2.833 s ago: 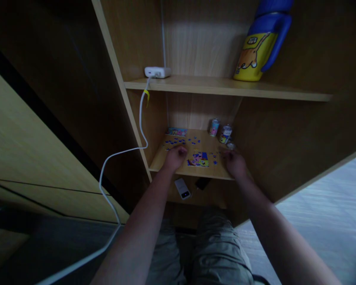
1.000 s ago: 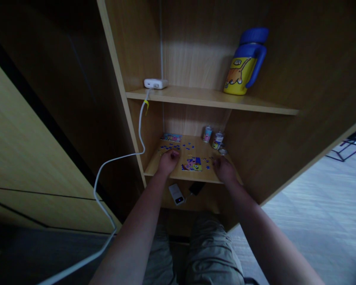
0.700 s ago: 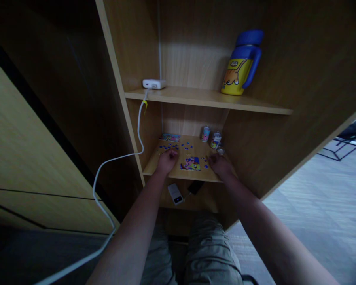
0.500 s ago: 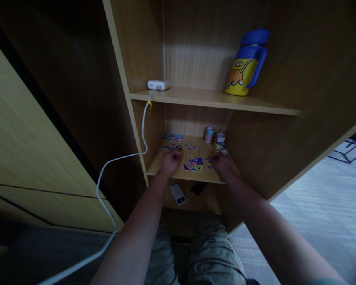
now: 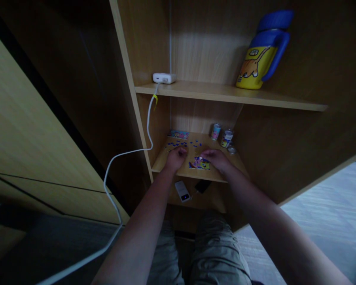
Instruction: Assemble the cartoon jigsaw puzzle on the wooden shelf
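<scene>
A partly assembled cartoon jigsaw puzzle (image 5: 202,164) lies near the front edge of the middle shelf. My right hand (image 5: 215,158) reaches over its upper edge, the fingers pinched on a small pale puzzle piece (image 5: 201,158). To the left of the puzzle, my left hand (image 5: 177,157) rests with curled fingers; whatever is in them, if anything, is hidden. Behind the hands lie several loose blue puzzle pieces (image 5: 178,144). A colourful picture card (image 5: 178,134) lies at the back left of this shelf.
Two small printed cans (image 5: 216,132) (image 5: 227,138) stand at the back right, beside a round clear lid (image 5: 231,150). Above are a blue-yellow bottle (image 5: 256,59) and a white charger (image 5: 163,78) with a hanging cable (image 5: 130,151). A power bank (image 5: 182,191) and dark phone-like object (image 5: 202,185) lie below.
My right hand has moved left from the puzzle's right side to its upper edge, with a small piece at the fingertips. My left hand stays nearly in place; the view has shifted slightly.
</scene>
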Available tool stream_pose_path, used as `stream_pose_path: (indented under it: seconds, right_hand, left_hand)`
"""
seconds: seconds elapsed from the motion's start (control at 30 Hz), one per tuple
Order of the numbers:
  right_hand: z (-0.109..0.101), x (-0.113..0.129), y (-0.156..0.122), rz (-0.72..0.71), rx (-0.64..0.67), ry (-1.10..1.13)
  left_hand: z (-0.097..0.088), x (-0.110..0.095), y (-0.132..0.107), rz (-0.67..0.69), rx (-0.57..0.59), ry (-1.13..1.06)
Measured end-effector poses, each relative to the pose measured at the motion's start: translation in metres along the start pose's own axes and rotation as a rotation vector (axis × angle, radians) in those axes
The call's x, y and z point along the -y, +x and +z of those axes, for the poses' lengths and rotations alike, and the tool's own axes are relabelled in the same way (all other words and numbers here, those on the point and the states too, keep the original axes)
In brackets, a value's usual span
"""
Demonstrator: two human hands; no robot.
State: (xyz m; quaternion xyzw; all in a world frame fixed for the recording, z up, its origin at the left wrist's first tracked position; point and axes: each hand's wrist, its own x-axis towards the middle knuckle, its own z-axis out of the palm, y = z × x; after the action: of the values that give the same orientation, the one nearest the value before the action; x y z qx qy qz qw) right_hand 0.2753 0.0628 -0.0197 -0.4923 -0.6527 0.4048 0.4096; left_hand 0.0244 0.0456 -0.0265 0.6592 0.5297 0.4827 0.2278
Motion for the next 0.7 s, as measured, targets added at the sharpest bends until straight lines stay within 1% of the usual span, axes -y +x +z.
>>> stream_pose_path:
  seconds: [0.07, 0.13, 0.27, 0.43, 0.7]
  right_hand:
    - [0.02, 0.002, 0.0, -0.046, 0.072, 0.023]
    - [0.036, 0.002, 0.0, -0.098, 0.102, 0.017]
    - [0.055, -0.008, 0.0, -0.169, 0.072, 0.017]
    - [0.059, -0.021, -0.004, -0.204, 0.05, 0.01]
    - [0.057, -0.019, -0.002, -0.183, 0.016, -0.081]
  left_hand:
    - [-0.001, -0.001, -0.001, 0.003, 0.004, 0.003]
    - [-0.002, -0.003, -0.001, 0.006, 0.006, 0.008]
    - [-0.003, -0.005, -0.002, 0.008, 0.006, 0.013]
    - [-0.001, -0.003, -0.002, 0.005, 0.007, 0.002]
    - [-0.001, -0.004, -0.003, -0.004, 0.021, 0.0]
